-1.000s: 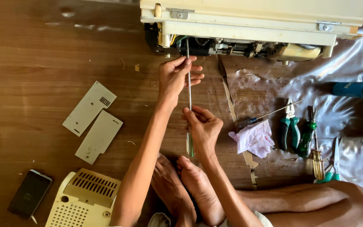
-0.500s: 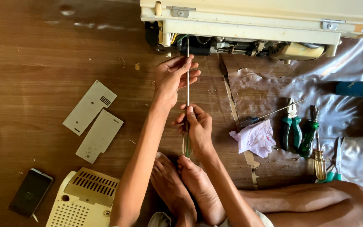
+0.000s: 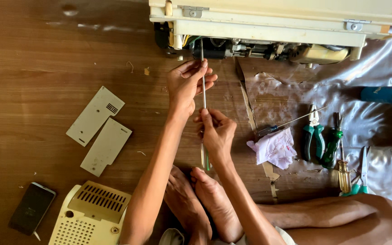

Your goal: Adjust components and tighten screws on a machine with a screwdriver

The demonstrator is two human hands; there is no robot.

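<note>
Gripping the screwdriver (image 3: pixel 203 97) handle, the right hand (image 3: pixel 217 134) is closed; the left hand (image 3: pixel 187 84) pinches its long shaft, whose tip sits in the open machine (image 3: pixel 273 27) underside. With so long a shaft, the tip could slip off and gouge wiring. No containers show; pliers (image 3: pixel 313 134) lie loose on plastic sheet (image 3: pixel 377 122).

Warm, even light and a sharp picture; glare whitens the plastic sheet (image 3: pixel 377 131) right of the pliers (image 3: pixel 313 136).
</note>
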